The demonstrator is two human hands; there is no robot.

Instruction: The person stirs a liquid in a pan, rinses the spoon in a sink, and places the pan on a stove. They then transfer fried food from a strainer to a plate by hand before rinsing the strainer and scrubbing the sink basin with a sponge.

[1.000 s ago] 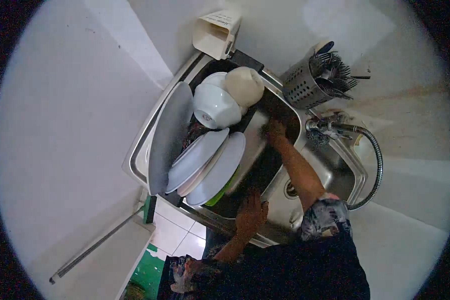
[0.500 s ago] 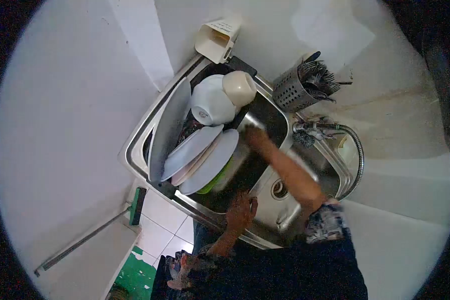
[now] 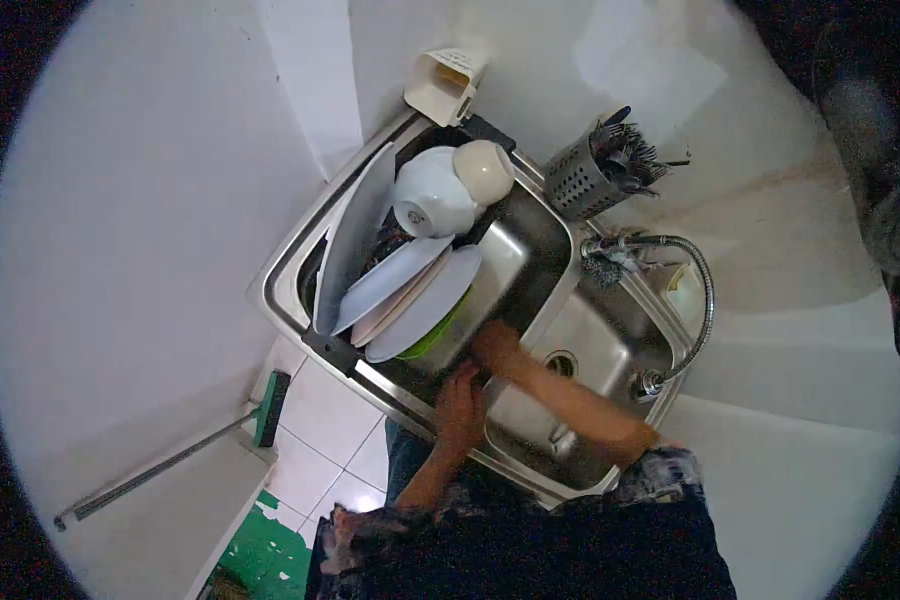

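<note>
My left hand reaches over the front edge of the metal sink, its fingers at the near end of the left basin. Close beside it, my right hand dips into the same basin near the divider between the basins. Dimness and blur hide the fingers of both hands, so I cannot make out anything held. White plates lean on edge in the basin's left part, with a pinkish plate between them. Behind the plates, a white bowl and a cream cup lie tipped over.
A perforated cutlery holder full of forks stands behind the sink. A flexible metal hose curves over the right basin. At the back corner lies a cream container. A green-headed brush leans at left.
My right hand has moved from the back of the left basin toward the front, close to my left hand. My left hand has shifted slightly left and inward. The view has shifted slightly.
</note>
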